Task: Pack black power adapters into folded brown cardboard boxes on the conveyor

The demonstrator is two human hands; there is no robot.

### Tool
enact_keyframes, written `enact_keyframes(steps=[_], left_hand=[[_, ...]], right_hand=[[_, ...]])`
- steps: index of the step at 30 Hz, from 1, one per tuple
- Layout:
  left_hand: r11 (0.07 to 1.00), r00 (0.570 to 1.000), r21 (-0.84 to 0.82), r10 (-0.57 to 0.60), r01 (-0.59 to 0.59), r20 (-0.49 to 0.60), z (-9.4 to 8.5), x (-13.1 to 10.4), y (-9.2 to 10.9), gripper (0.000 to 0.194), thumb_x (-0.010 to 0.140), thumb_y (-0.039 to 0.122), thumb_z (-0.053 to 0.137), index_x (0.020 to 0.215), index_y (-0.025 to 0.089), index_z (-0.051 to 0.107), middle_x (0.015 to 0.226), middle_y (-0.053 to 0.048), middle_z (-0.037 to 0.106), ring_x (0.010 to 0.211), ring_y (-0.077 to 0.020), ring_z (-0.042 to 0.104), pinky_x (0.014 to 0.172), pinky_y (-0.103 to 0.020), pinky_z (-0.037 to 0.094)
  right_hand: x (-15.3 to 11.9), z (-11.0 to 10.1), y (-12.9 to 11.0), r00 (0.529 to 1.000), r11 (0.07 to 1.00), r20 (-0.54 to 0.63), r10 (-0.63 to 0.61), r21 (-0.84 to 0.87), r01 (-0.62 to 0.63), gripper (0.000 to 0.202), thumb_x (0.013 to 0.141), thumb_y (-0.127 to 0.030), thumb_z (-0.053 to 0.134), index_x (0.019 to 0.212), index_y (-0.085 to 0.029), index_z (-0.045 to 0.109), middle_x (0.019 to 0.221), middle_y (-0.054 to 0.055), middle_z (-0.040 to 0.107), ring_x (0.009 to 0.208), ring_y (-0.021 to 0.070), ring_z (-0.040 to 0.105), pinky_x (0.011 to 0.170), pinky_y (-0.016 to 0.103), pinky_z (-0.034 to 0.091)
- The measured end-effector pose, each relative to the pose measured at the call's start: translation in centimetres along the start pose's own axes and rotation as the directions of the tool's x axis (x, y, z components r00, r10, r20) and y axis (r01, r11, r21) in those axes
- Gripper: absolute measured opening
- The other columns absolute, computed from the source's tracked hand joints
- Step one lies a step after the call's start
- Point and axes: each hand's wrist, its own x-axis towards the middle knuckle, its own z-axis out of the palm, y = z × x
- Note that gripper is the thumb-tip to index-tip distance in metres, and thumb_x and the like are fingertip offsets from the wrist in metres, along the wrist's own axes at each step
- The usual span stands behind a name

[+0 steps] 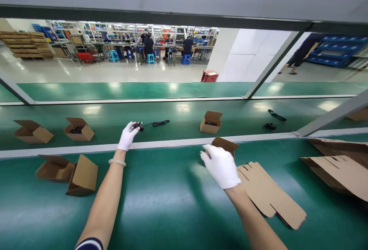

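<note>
My left hand (126,138), in a white glove, pinches a black power adapter (138,126) just above the far belt. A thin cord runs from it to a bundled cable end (160,123) on the right. My right hand (220,166), also gloved, is curled around a small open cardboard box (227,145); most of the box is hidden behind the hand, with its brown flap showing above. Beside that hand lies a stack of flat cardboard blanks (267,192). Farther off stands an open box (211,123) with black contents.
Open boxes stand at left on the far belt (79,129) and on the near green surface (83,175). Another adapter (270,126) and cable (276,115) lie to the right. A slanted metal post (330,118) and larger cardboard (342,173) occupy the right side. People sit at distant benches.
</note>
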Motion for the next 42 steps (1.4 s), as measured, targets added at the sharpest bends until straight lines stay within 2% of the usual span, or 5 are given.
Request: enact_keyframes(steps=[6, 19, 29, 36, 42], left_hand=[[0.726, 0.989, -0.685, 0.136, -0.061, 0.056, 6.9, -3.6, 8.6, 0.038, 0.070, 0.049, 0.065, 0.094, 0.023, 0.050, 0.085, -0.001, 0.063, 0.084, -0.0193, 0.064, 0.086, -0.046, 0.047], [0.853, 0.961, -0.518, 0.096, 0.054, 0.258, 9.5, -9.8, 12.1, 0.034, 0.079, 0.044, 0.058, 0.098, 0.020, 0.045, 0.093, -0.005, 0.062, 0.087, -0.0213, 0.065, 0.074, -0.038, 0.054], [0.966, 0.850, -0.256, 0.116, 0.023, 0.514, 15.1, -13.1, 10.7, 0.035, 0.083, 0.041, 0.049, 0.110, 0.018, 0.047, 0.116, -0.010, 0.059, 0.112, -0.0222, 0.054, 0.099, -0.038, 0.040], [0.998, 0.852, -0.010, 0.052, -0.055, 0.520, 22.1, -10.8, 6.4, 0.066, 0.077, 0.030, 0.059, 0.134, 0.016, 0.029, 0.140, -0.016, 0.036, 0.133, -0.0272, 0.030, 0.111, -0.045, 0.019], [0.994, 0.777, 0.074, 0.015, -0.079, 0.629, 27.4, -9.6, 3.3, 0.054, 0.074, 0.011, 0.047, 0.128, 0.013, 0.041, 0.136, -0.014, 0.044, 0.129, -0.0243, 0.037, 0.110, -0.042, 0.025]], right_hand=[[1.3, 1.4, -6.8, 0.972, 0.857, 0.067, -0.226, 0.487, 0.165, 0.068, 0.067, -0.035, 0.065, 0.129, -0.016, 0.043, 0.131, 0.014, 0.046, 0.106, 0.0263, 0.051, 0.088, 0.037, 0.039], [-0.8, -1.1, -5.9, 0.991, 0.236, 0.107, 0.084, 0.964, -0.124, 0.032, 0.075, -0.037, 0.054, 0.101, -0.019, 0.058, 0.071, 0.001, 0.058, 0.057, 0.0134, 0.049, 0.055, 0.027, 0.044], [-1.1, -4.0, -1.8, 0.991, 0.499, -0.076, 0.107, 0.866, 0.012, 0.016, 0.075, -0.035, 0.054, 0.081, -0.021, 0.059, 0.075, 0.002, 0.061, 0.066, 0.0168, 0.056, 0.065, 0.030, 0.049], [-0.1, -2.9, 5.9, 0.824, 0.857, -0.515, 0.236, 0.510, 0.073, 0.020, 0.083, -0.032, 0.046, 0.089, -0.020, 0.060, 0.089, 0.008, 0.064, 0.082, 0.0207, 0.059, 0.081, 0.033, 0.045], [1.4, -1.4, 9.2, 0.991, 0.991, 0.016, -0.129, -0.027, 0.130, 0.029, 0.088, -0.020, 0.036, 0.103, -0.015, 0.061, 0.100, 0.012, 0.064, 0.091, 0.0227, 0.060, 0.081, 0.033, 0.044]])
